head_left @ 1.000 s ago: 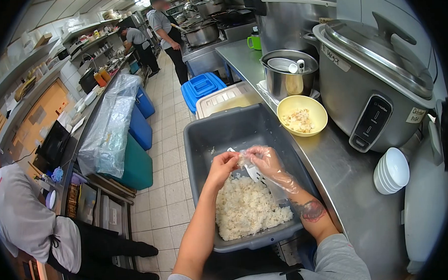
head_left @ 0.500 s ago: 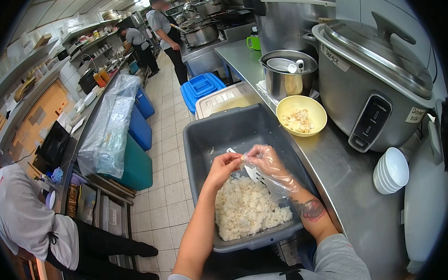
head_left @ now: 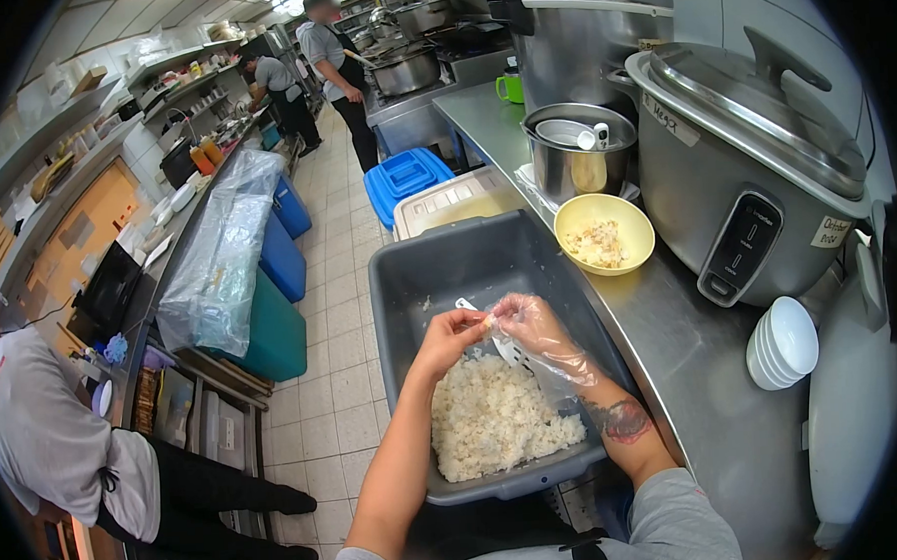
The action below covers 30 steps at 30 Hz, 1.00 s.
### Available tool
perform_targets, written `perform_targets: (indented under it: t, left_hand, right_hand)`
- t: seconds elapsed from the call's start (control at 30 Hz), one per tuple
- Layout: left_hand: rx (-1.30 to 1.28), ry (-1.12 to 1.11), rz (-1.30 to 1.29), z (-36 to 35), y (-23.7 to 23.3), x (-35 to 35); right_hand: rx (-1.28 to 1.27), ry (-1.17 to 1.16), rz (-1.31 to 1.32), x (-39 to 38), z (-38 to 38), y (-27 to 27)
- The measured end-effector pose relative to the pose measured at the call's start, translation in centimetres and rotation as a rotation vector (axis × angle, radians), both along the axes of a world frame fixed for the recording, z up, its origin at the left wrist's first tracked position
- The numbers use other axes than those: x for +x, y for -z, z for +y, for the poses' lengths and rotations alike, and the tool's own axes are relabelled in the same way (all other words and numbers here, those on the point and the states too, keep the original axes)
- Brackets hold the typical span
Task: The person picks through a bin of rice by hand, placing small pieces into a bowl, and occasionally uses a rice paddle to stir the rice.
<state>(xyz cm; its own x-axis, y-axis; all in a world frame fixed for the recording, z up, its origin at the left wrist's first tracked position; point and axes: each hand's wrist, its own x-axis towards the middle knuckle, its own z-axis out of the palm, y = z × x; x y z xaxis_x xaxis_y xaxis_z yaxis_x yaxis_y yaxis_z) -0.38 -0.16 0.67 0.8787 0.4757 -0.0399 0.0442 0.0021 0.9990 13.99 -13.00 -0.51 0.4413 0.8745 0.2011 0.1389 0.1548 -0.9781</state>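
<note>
My right hand [head_left: 526, 324] wears a loose clear plastic glove [head_left: 562, 365], its fingers curled closed. The bare fingertips of my left hand [head_left: 453, 340] are pinched together and meet the gloved fingertips. A tiny pale bit shows where they touch, too small to name. Both hands are above a grey plastic tub [head_left: 407, 254]. Cooked white rice [head_left: 500, 418] is heaped in the tub's near part. Partly hidden behind my hands, a white slotted rice paddle [head_left: 512, 352] leans in the tub.
On the steel counter [head_left: 662, 361] at right are a yellow bowl [head_left: 578, 254] with rice scraps, a steel pot [head_left: 569, 165], a large rice cooker [head_left: 664, 180] and stacked white bowls [head_left: 783, 340]. Lidded bins [head_left: 404, 177] stand beyond the tub. A person [head_left: 54, 407] works at left; two more are farther off.
My hands stay together over the tub; the fingers shift only slightly at the fingertips. The rice and tub look the same.
</note>
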Motion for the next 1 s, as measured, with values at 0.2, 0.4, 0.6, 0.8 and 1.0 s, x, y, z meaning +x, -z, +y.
perform_targets:
  t: [0.2,0.4,0.6,0.8,1.0]
  left_hand:
    - [-0.078,-0.011,-0.03,0.0,0.0,0.0]
    - [-0.152,-0.003,-0.062,0.0,-0.3,-0.2]
    - [-0.138,-0.012,-0.063,-0.3,-0.8,-0.2]
    - [-0.131,-0.02,-0.083,-0.4,-0.8,-0.2]
    - [-0.147,-0.007,-0.097,-0.1,-0.5,-0.1]
  right_hand:
    - [0.056,-0.04,0.181,0.5,0.8,1.7]
    - [-0.024,-0.097,0.552,0.4,0.7,0.9]
    - [0.027,-0.175,0.685,0.9,0.9,2.1]
    - [-0.025,-0.145,0.561,0.4,0.6,1.0]
    - [0.037,-0.193,0.561,0.2,0.4,0.5]
